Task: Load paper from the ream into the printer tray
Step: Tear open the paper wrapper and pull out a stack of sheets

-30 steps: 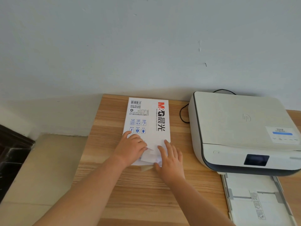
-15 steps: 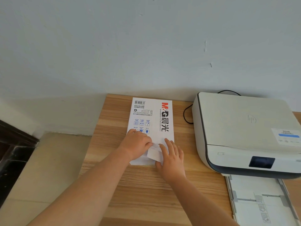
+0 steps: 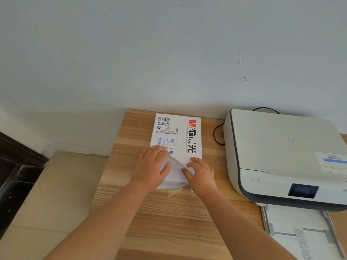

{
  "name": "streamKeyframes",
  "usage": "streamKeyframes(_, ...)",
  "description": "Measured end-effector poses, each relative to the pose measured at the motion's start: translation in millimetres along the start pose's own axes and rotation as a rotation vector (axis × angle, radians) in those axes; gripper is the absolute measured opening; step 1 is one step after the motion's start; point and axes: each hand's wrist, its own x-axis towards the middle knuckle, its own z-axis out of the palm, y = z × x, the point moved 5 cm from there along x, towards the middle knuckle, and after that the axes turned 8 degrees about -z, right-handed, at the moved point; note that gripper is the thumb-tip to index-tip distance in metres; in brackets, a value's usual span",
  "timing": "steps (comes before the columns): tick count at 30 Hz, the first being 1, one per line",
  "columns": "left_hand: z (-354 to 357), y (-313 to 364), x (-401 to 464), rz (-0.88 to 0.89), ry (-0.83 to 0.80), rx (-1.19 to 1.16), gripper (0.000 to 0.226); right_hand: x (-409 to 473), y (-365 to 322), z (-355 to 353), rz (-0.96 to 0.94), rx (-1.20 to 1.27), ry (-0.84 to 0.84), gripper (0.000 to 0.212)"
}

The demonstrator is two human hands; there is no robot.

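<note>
A white wrapped ream of paper (image 3: 178, 134) with red and black print lies flat on the wooden desk (image 3: 169, 218). Both hands are on its near end, where the wrapper (image 3: 173, 173) is torn and crumpled. My left hand (image 3: 150, 167) pinches the wrapper's left side and my right hand (image 3: 201, 174) grips its right side. A clear scrap of wrapping sticks out under the ream's near edge. To the right stands the white printer (image 3: 281, 147), with its paper tray (image 3: 300, 233) pulled out toward me.
A black cable (image 3: 217, 132) loops between the ream and the printer. The desk's left edge drops to a beige floor (image 3: 47, 203). Dark furniture (image 3: 15, 175) is at far left. A pale wall runs behind the desk.
Both hands have curled from lying flat to gripping the wrapper. The near end of the wrapper is lifted and more crumpled than before.
</note>
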Motion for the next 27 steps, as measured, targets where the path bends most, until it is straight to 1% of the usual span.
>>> streamKeyframes(3,-3,3,-30,0.100,0.034,0.002,0.030,5,1,-4,-0.021,-0.009,-0.010,0.028)
streamKeyframes(5,2,5,-53,0.082,-0.007,0.027,0.033,6,2,-7,0.000,0.003,-0.016,0.029)
streamKeyframes(11,35,7,-98,-0.140,-0.362,0.196,0.049,3,1,-9,0.023,0.041,-0.040,0.033)
streamKeyframes(13,39,8,-96,-0.194,-0.422,0.225,0.053,2,-1,-10,0.027,0.041,-0.052,0.033)
streamKeyframes(15,39,9,-85,-0.220,-0.436,0.242,0.055,1,-1,-10,0.038,0.047,-0.062,0.034)
streamKeyframes(18,40,10,-63,-0.212,-0.437,0.276,0.056,0,-1,-10,0.050,0.056,-0.070,0.034)
streamKeyframes(21,44,13,-46,-0.182,-0.432,0.265,0.049,0,-2,-12,0.049,0.056,-0.072,0.035)
streamKeyframes(23,50,15,-37,-0.188,-0.469,0.244,0.045,0,-2,-13,0.041,0.056,-0.077,0.036)
streamKeyframes(27,60,19,-29,-0.211,-0.490,0.223,0.040,0,-4,-14,-0.054,-0.025,-0.143,0.039)
